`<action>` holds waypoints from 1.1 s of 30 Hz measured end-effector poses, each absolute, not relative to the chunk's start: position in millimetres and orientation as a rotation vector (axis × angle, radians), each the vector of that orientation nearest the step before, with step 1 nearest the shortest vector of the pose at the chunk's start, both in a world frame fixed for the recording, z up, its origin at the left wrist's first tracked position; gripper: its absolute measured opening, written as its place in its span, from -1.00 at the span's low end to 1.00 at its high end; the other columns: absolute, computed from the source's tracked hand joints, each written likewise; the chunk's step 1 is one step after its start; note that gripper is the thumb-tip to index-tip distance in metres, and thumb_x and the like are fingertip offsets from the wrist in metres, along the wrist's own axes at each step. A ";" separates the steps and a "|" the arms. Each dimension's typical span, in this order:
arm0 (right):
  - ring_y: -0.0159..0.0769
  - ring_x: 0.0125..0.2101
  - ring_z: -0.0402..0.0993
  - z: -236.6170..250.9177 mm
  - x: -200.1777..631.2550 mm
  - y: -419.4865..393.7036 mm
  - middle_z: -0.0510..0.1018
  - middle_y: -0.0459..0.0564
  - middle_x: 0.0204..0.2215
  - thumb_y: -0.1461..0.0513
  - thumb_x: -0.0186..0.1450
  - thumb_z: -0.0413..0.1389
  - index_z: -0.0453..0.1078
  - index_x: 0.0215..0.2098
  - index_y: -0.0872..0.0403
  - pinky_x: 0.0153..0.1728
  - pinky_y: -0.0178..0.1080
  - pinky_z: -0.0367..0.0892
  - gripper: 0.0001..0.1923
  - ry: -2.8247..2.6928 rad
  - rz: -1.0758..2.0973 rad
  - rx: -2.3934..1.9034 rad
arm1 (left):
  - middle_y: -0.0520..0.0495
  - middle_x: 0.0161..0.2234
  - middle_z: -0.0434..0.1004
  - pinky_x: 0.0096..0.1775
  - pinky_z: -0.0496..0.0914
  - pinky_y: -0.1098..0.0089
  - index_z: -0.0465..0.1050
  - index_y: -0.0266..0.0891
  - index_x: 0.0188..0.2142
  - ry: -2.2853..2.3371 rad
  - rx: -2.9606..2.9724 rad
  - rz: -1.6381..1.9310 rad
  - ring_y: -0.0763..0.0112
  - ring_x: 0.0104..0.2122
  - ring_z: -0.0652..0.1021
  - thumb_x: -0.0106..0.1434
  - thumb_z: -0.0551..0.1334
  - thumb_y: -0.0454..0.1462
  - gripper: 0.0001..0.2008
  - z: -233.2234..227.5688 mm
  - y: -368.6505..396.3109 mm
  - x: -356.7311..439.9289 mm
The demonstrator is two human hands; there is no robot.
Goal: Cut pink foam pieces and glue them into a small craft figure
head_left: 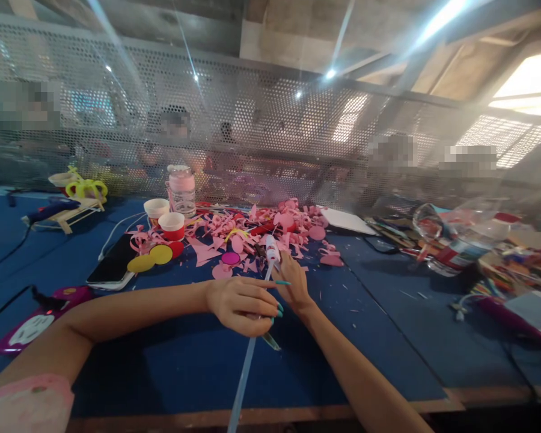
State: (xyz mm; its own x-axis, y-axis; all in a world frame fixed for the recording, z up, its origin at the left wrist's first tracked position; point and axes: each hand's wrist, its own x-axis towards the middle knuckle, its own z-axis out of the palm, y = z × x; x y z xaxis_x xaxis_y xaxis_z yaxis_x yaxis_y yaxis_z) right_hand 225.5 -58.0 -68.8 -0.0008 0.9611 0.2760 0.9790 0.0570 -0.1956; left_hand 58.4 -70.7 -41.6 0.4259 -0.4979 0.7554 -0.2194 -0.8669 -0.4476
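**Glue stick fed into a small glue gun over the blue tabletop**

Nearest, a long translucent glue stick (247,367) slants up from the tabletop (184,367) edge. The left hand (243,304) has its grip closed around the stick, seemingly to guide it. Just beyond, the right hand (293,282) is wrapped around a small white glue gun (272,249), nozzle tilted away. Farther off lie pink paper scraps (261,225), paper cups (171,225) and a phone (112,267).

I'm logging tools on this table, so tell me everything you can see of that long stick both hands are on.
The glue stick is a long, thin, translucent pale rod, plastic-looking. It slants from the table's near edge up to a white tip by the pink paper scraps. The left hand crosses its middle; the right hand holds it near the tip.
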 end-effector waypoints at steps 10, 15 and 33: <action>-0.24 -0.30 0.46 -71.4 225.5 -57.7 0.52 0.12 -0.25 0.24 0.29 -0.06 0.27 -0.11 0.18 -0.40 -0.32 0.18 -0.76 -2.031 -0.111 -1.910 | -0.02 -0.42 0.57 -0.03 0.44 0.32 0.34 -0.21 -0.51 0.559 -2.392 -1.364 0.46 -0.32 0.58 0.19 0.18 -0.36 -0.85 -39.4 -70.3 58.4; -0.22 -0.35 0.47 -74.7 227.3 -53.8 0.52 0.13 -0.28 0.24 0.29 -0.10 0.28 -0.09 0.17 -0.45 -0.31 0.19 -0.73 -2.058 -0.181 -1.876 | 0.00 -0.47 0.50 -0.07 0.44 0.32 0.34 -0.25 -0.46 0.518 -2.327 -1.345 0.51 -0.42 0.52 0.17 0.17 -0.35 -0.93 -37.9 -81.4 68.3; -0.39 -0.55 0.36 -79.9 201.1 -91.8 0.50 -0.02 -0.39 0.29 0.23 -0.03 0.35 -0.21 0.15 -0.56 -0.33 0.11 -0.80 -2.378 -0.137 -1.417 | 0.12 -0.61 0.21 -0.61 0.06 0.47 0.39 -0.20 -0.36 0.094 -2.554 -0.794 0.59 -0.67 0.24 0.30 -0.02 -0.34 -0.77 -41.5 -128.2 96.9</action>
